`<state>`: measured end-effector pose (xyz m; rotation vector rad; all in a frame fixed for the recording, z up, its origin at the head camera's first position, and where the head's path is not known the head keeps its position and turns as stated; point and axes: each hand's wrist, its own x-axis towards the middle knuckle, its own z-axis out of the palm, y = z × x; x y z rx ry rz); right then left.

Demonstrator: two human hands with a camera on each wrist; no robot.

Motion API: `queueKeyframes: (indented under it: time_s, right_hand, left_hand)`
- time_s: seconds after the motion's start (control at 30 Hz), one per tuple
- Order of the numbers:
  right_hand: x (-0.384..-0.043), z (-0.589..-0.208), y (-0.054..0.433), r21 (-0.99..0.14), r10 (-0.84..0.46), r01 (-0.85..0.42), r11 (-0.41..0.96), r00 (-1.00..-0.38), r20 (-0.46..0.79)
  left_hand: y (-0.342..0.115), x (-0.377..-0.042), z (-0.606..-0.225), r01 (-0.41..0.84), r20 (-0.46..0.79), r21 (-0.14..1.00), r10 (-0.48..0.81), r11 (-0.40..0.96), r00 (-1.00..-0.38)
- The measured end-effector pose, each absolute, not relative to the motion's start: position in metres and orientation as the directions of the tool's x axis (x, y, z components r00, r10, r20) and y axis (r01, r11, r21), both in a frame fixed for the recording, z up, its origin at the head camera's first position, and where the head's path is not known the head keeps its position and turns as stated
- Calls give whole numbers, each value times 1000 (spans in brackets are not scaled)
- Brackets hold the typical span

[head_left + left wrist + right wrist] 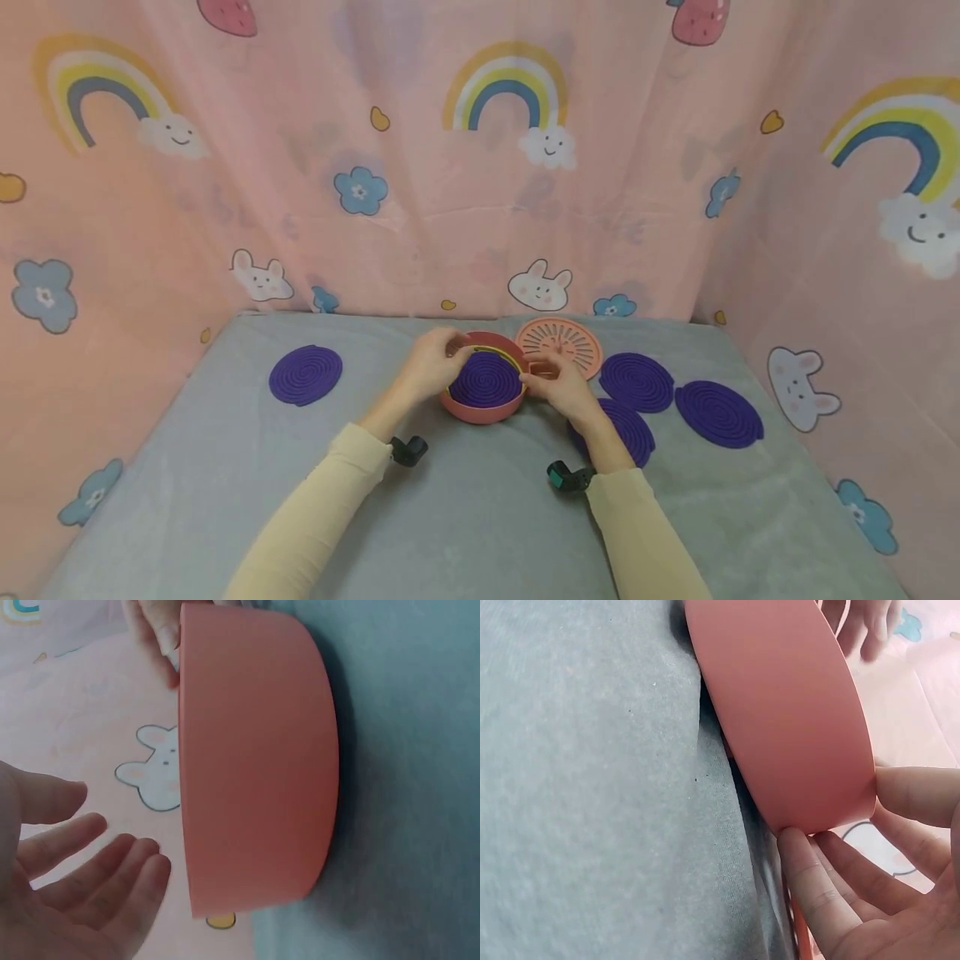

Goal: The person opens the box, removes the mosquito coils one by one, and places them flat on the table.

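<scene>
A round, salmon-red mosquito coil holder (483, 414) stands on the grey cloth between my hands. Inside it lies a purple mosquito coil (486, 379), with a yellow band along the inner edge. At the holder's right side, my right hand (562, 385) grips the wall, thumb (915, 796) on the rim and fingers against the outside. My left hand (435, 362) is by the left rim; in the left wrist view its fingers are loosely bent and apart from the wall. Behind the right hand lies a slotted, peach-coloured round lid (531, 337).
Several more purple coils lie flat on the cloth: one coil (305, 375) at the left, and others to the right, including a coil (637, 382) near the lid and a coil (718, 414) farthest out. A pink patterned curtain (450, 250) encloses the back and sides.
</scene>
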<state>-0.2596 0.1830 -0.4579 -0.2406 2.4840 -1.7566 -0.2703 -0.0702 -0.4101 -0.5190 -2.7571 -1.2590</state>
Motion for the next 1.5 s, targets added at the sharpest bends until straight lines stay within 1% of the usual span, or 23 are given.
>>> queueKeyframes:
  time_s: [0.13,0.43,0.47,0.67,0.7,0.97,1.07,1.23,1.5]
  right_hand:
    - [-258,-456,182,-944,-170,-62,325,-985,6]
    - [-259,-456,181,-948,-179,-73,309,-984,17]
    - [-257,-452,180,-948,-182,-72,309,-983,15]
    - [-255,-452,179,-945,-183,-70,319,-983,11]
    - [-258,-456,180,-944,-178,-71,323,-984,13]
    - [-259,-457,180,-947,-178,-66,313,-984,10]
    - [-259,-457,180,-947,-177,-61,315,-984,5]
    - [-259,-457,181,-948,-175,-57,312,-985,1]
    - [-259,-458,181,-939,-172,-72,338,-985,13]
  left_hand:
    - [-59,-275,-412,300,139,708,291,639,-947]
    - [-44,-285,-413,277,68,697,323,661,-944]
    - [-43,-287,-415,273,60,695,325,665,-944]
    - [-40,-292,-424,255,17,650,322,716,-946]
    - [-40,-292,-424,253,11,640,320,726,-947]
    - [-38,-291,-423,227,-37,592,308,773,-951]
    - [-38,-292,-424,233,-39,582,312,779,-949]
    - [-40,-292,-427,265,-5,592,333,761,-943]
    - [-45,-293,-429,270,65,698,316,663,-946]
